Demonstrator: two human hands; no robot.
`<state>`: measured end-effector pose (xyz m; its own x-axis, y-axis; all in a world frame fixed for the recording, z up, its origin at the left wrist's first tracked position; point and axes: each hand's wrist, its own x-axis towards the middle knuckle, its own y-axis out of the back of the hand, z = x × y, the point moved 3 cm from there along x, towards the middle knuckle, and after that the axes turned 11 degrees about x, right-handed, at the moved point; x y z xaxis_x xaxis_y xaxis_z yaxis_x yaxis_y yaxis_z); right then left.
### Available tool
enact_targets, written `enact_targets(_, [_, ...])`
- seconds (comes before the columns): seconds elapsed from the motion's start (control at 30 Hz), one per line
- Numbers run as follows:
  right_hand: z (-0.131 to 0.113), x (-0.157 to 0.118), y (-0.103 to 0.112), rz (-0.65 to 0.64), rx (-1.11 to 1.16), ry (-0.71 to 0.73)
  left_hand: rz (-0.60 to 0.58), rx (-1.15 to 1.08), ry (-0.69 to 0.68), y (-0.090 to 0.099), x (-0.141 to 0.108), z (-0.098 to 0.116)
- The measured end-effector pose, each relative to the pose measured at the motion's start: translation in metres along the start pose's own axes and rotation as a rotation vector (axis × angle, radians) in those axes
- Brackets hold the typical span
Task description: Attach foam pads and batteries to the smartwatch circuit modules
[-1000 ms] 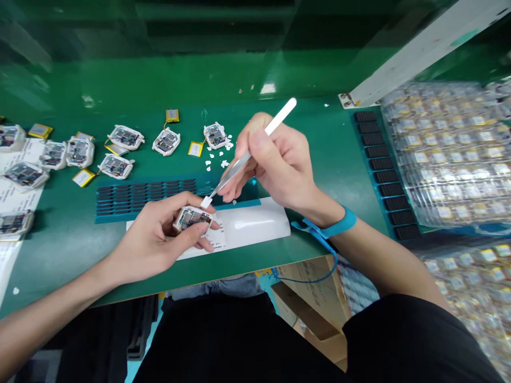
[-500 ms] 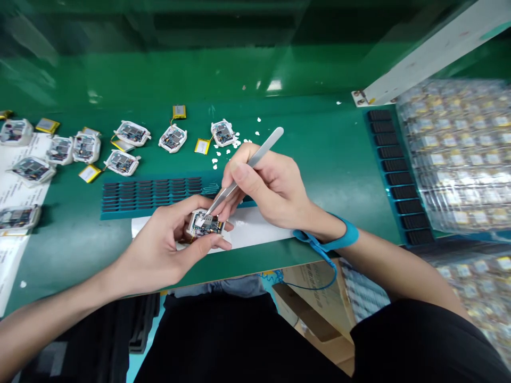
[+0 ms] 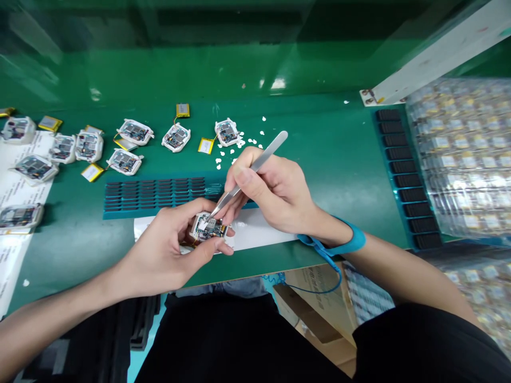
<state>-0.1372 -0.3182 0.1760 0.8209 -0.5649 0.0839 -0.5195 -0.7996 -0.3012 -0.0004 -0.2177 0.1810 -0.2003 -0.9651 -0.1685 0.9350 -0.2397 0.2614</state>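
My left hand grips a white device housing by its edges, with the circuit board inside facing up. Metal tweezers are pinched in my right hand, slanting down to the left. Their tips touch or hover just over a small white piece on the board. A white paper strip lies beneath both hands. Behind them is a teal tray with rows of thin black strips. Small white stickers are scattered beside an open housing with a yellow-edged battery.
More open housings with batteries spread across the left of the green table. At the right stand a holder of black pads and stacked clear trays. A blue wrist strap circles my right wrist, its cord hanging over the edge.
The whole view has shifted slightly, so the table items sit a little further right. Both hands keep their holds, and the tweezer tips remain at the board.
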Motion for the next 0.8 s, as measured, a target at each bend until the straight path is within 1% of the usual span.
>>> enact_targets(0.1, [-0.001, -0.001, 0.0, 0.007, -0.059, 0.0, 0.008, 0.004, 0.003, 0.0, 0.001, 0.001])
enact_targets(0.17, [-0.003, -0.001, -0.001, 0.006, -0.134, 0.039, 0.012, -0.001, 0.014, -0.001, 0.0, 0.0])
enact_targets(0.27, [-0.008, -0.003, -0.002, 0.009, -0.283, 0.155, 0.024, -0.022, 0.02, 0.0, 0.0, -0.002])
enact_targets(0.33, [-0.012, -0.005, -0.003, 0.003, -0.387, 0.227, 0.026, -0.017, -0.001, 0.001, -0.001, -0.002])
enact_targets(0.43, [-0.014, -0.009, -0.004, -0.026, -0.498, 0.31, 0.027, 0.055, -0.037, 0.004, -0.002, -0.002])
enact_targets(0.57, [-0.013, -0.011, -0.003, -0.057, -0.53, 0.369, 0.04, 0.179, -0.076, 0.007, -0.002, -0.002])
enact_targets(0.63, [-0.013, -0.012, -0.002, -0.083, -0.548, 0.402, 0.02, 0.232, -0.099, 0.008, -0.002, -0.002])
enact_targets(0.67, [-0.014, -0.011, -0.001, -0.082, -0.539, 0.428, 0.002, 0.267, -0.104, 0.009, -0.002, -0.002])
enact_targets(0.73, [-0.018, -0.01, 0.005, -0.027, -0.486, 0.471, -0.001, 0.36, -0.093, 0.011, -0.003, -0.004])
enact_targets(0.77, [-0.021, -0.009, 0.009, 0.006, -0.473, 0.481, 0.033, 0.391, -0.073, 0.014, -0.003, -0.005])
enact_targets(0.8, [-0.023, -0.007, 0.012, 0.03, -0.495, 0.483, 0.114, 0.396, -0.056, 0.018, -0.003, -0.005])
